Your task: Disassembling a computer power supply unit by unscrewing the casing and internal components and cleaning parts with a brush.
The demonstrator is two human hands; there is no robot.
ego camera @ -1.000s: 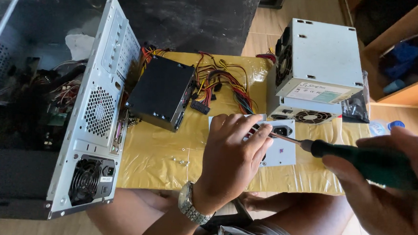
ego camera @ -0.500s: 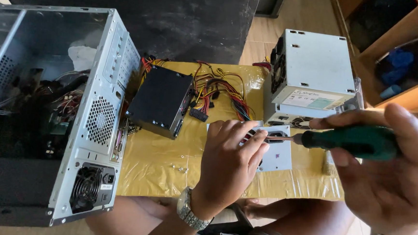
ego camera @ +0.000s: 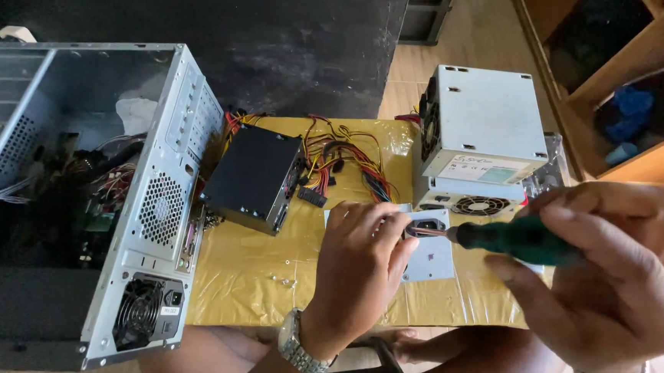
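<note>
My left hand (ego camera: 358,269) presses down on a small grey power supply unit (ego camera: 429,254) lying on the yellow-covered table (ego camera: 249,281). My right hand (ego camera: 610,280) grips a green-handled screwdriver (ego camera: 509,239), its metal shaft pointing left toward the unit by my left fingertips. The tip is hidden behind my fingers. A wristwatch sits on my left wrist.
An open grey computer case (ego camera: 93,195) stands at the left. A black power supply (ego camera: 254,176) with a bundle of coloured cables (ego camera: 345,160) lies in the middle. Two stacked grey power supplies (ego camera: 481,134) stand at the back right. Small screws (ego camera: 284,279) lie near the front. Wooden shelving is at the far right.
My right hand has brought the screwdriver left and closer to the unit under my left hand. The view has shifted slightly; my left hand stays on the unit.
</note>
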